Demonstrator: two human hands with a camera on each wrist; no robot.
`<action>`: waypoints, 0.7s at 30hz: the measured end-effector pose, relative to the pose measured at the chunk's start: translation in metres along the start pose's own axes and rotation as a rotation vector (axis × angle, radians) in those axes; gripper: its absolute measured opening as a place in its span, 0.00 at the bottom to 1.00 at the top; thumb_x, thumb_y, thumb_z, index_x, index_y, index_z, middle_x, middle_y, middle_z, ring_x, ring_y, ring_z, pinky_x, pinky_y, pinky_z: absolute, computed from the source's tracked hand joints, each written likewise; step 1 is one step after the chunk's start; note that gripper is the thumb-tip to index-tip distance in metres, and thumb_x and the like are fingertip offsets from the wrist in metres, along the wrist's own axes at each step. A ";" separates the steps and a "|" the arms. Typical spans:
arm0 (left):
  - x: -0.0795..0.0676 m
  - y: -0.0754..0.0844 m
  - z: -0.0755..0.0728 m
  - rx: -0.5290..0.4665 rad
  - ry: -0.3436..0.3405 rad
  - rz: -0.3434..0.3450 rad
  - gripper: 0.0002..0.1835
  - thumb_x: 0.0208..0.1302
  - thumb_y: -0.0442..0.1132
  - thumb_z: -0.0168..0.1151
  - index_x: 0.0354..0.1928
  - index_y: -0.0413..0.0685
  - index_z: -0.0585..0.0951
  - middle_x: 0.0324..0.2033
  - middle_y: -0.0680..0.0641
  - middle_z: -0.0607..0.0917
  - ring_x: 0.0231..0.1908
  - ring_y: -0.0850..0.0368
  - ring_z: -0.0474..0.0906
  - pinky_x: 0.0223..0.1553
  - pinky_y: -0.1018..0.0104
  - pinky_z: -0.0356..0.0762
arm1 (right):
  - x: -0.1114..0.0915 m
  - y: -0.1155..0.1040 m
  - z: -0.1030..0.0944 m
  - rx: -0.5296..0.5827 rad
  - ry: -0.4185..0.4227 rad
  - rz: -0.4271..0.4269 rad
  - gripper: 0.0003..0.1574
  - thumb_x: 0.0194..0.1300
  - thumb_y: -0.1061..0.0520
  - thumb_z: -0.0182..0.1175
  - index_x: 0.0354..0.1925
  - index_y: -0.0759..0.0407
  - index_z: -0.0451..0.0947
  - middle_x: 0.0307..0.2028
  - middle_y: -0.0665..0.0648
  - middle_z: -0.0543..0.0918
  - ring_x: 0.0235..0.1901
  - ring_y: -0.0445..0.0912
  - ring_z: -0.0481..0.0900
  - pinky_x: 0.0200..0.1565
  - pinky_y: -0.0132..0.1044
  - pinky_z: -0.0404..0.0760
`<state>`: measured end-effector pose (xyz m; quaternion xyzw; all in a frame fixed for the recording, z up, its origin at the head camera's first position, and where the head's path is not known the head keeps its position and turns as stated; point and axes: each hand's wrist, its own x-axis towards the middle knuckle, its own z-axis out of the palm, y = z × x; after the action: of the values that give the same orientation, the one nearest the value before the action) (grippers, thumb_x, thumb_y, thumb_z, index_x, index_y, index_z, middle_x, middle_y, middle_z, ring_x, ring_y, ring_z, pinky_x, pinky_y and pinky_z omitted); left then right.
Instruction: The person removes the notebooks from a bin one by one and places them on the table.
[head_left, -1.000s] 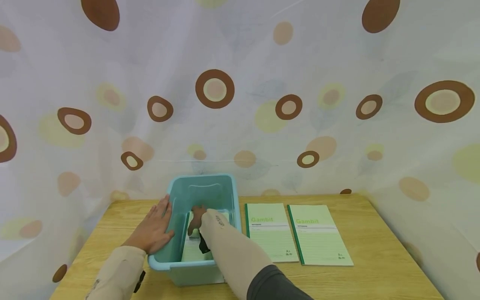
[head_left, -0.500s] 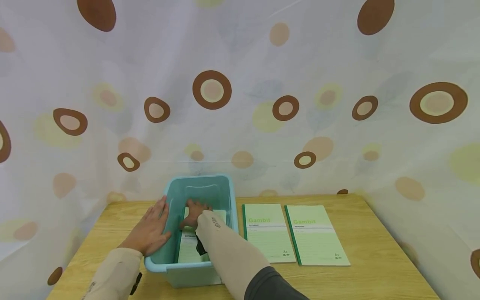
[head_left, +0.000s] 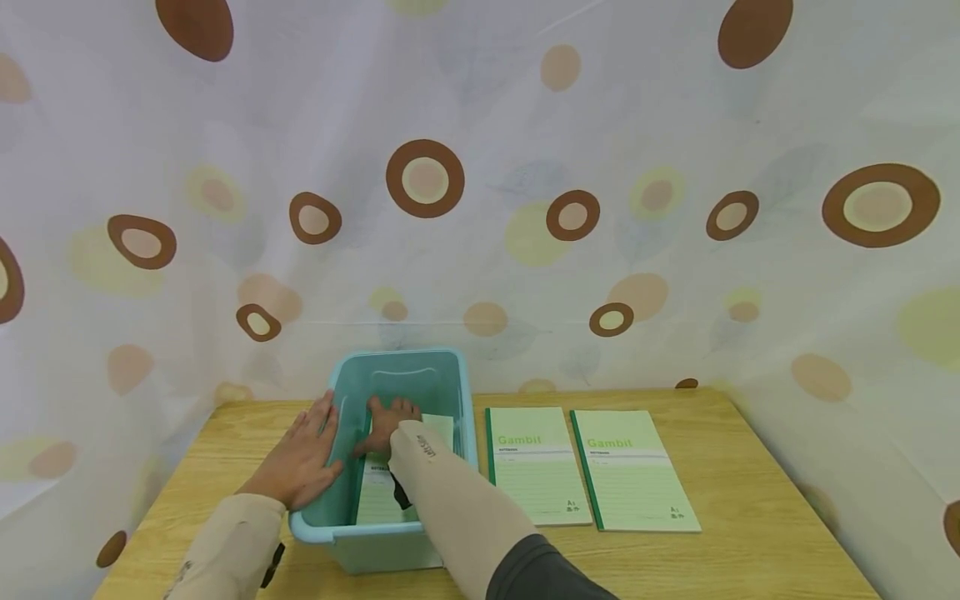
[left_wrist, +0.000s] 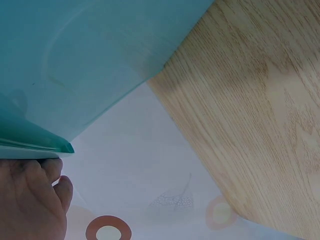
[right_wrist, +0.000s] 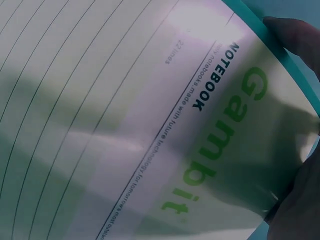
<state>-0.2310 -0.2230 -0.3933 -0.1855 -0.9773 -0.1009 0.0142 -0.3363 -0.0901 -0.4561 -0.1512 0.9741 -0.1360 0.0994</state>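
A light-blue plastic bin (head_left: 405, 360) stands on the table, with a pale green notebook (head_left: 375, 492) lying inside it. Its cover reads "Gambit" in the right wrist view, beside a green spine. My right hand (head_left: 386, 423) reaches into the bin and rests on the upper part of this notebook, fingers spread. The thumb touches the spine edge, and the other fingers are by the top edge. My left hand (head_left: 296, 458) lies against the bin's left rim with fingers extended. Whether more notebooks lie underneath is hidden.
Two more Gambit notebooks lie side by side right of the bin: a nearer one (head_left: 534, 492) and a farther-right one (head_left: 637, 492). The wooden table (head_left: 750, 500) ends at a spotted white sheet (head_left: 480, 267) behind and at both sides.
My right hand has spread its fingers and shifted slightly left over the notebook. The notebook's upper right corner now shows more. The left hand stays on the rim.
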 end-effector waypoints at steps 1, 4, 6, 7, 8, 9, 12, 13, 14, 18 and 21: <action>0.000 0.000 0.000 0.000 -0.002 -0.001 0.37 0.64 0.38 0.53 0.67 0.19 0.55 0.71 0.27 0.48 0.71 0.32 0.45 0.68 0.38 0.46 | 0.001 0.000 0.001 -0.010 0.005 -0.001 0.51 0.47 0.28 0.68 0.65 0.39 0.62 0.56 0.58 0.72 0.55 0.51 0.69 0.60 0.44 0.65; 0.000 0.000 0.000 0.006 0.001 0.004 0.36 0.64 0.38 0.53 0.67 0.19 0.56 0.71 0.27 0.49 0.71 0.32 0.45 0.68 0.38 0.47 | 0.002 -0.001 0.001 -0.027 0.018 -0.004 0.49 0.47 0.28 0.68 0.63 0.40 0.63 0.54 0.58 0.73 0.53 0.51 0.70 0.58 0.43 0.66; 0.000 -0.001 0.000 0.009 0.003 0.005 0.36 0.65 0.38 0.52 0.67 0.19 0.56 0.71 0.27 0.49 0.71 0.32 0.45 0.68 0.38 0.47 | 0.002 -0.002 0.000 -0.037 0.021 -0.005 0.48 0.47 0.28 0.68 0.63 0.40 0.63 0.54 0.58 0.74 0.53 0.51 0.70 0.58 0.44 0.66; 0.000 -0.001 0.000 0.009 0.004 0.006 0.36 0.64 0.38 0.52 0.67 0.19 0.56 0.71 0.27 0.49 0.71 0.32 0.45 0.68 0.38 0.47 | 0.002 -0.002 -0.001 -0.043 0.022 -0.007 0.48 0.48 0.28 0.67 0.63 0.40 0.63 0.53 0.59 0.74 0.53 0.51 0.70 0.58 0.44 0.66; 0.000 -0.001 0.000 0.008 0.003 0.006 0.36 0.65 0.38 0.52 0.67 0.19 0.56 0.71 0.27 0.49 0.71 0.32 0.45 0.68 0.38 0.47 | 0.002 -0.002 0.000 -0.048 0.024 -0.010 0.48 0.48 0.28 0.67 0.63 0.40 0.63 0.53 0.59 0.74 0.53 0.51 0.70 0.58 0.45 0.66; 0.000 -0.001 0.000 0.005 0.001 0.004 0.36 0.65 0.38 0.52 0.67 0.19 0.56 0.71 0.27 0.48 0.71 0.32 0.45 0.68 0.38 0.47 | 0.002 -0.003 0.000 -0.056 0.028 -0.013 0.47 0.49 0.28 0.67 0.63 0.40 0.63 0.53 0.58 0.74 0.54 0.51 0.70 0.58 0.45 0.65; 0.001 -0.001 0.001 -0.003 -0.004 0.000 0.36 0.64 0.38 0.52 0.67 0.19 0.55 0.71 0.27 0.48 0.71 0.32 0.45 0.68 0.38 0.46 | 0.002 -0.003 0.000 -0.080 0.041 -0.022 0.46 0.49 0.28 0.66 0.62 0.39 0.63 0.51 0.57 0.75 0.54 0.51 0.71 0.57 0.45 0.65; 0.001 -0.001 0.001 -0.004 -0.003 0.001 0.36 0.64 0.38 0.52 0.67 0.19 0.55 0.71 0.27 0.48 0.71 0.32 0.45 0.68 0.38 0.46 | 0.003 -0.003 0.000 -0.088 0.047 -0.026 0.46 0.50 0.28 0.66 0.62 0.39 0.64 0.51 0.57 0.75 0.53 0.50 0.71 0.57 0.45 0.65; 0.001 -0.001 0.001 -0.007 -0.006 -0.001 0.36 0.64 0.38 0.52 0.67 0.19 0.55 0.71 0.27 0.48 0.71 0.32 0.45 0.68 0.38 0.46 | 0.003 -0.003 -0.001 -0.095 0.054 -0.029 0.45 0.50 0.28 0.66 0.62 0.39 0.64 0.50 0.56 0.76 0.52 0.50 0.71 0.56 0.45 0.65; 0.001 -0.002 0.002 -0.001 0.000 0.005 0.36 0.64 0.38 0.52 0.67 0.19 0.55 0.71 0.26 0.48 0.71 0.32 0.45 0.68 0.38 0.46 | 0.003 -0.003 -0.002 -0.106 0.067 -0.036 0.43 0.50 0.28 0.65 0.60 0.40 0.65 0.46 0.55 0.76 0.49 0.49 0.72 0.54 0.44 0.66; 0.001 -0.002 0.002 0.001 -0.002 0.005 0.36 0.64 0.38 0.52 0.67 0.19 0.55 0.71 0.26 0.48 0.71 0.32 0.45 0.68 0.38 0.46 | 0.003 -0.004 -0.002 -0.103 0.066 -0.036 0.41 0.50 0.29 0.65 0.58 0.40 0.66 0.45 0.55 0.76 0.48 0.48 0.72 0.53 0.44 0.66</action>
<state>-0.2326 -0.2244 -0.3952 -0.1880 -0.9769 -0.1003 0.0135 -0.3388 -0.0940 -0.4531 -0.1692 0.9796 -0.0922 0.0569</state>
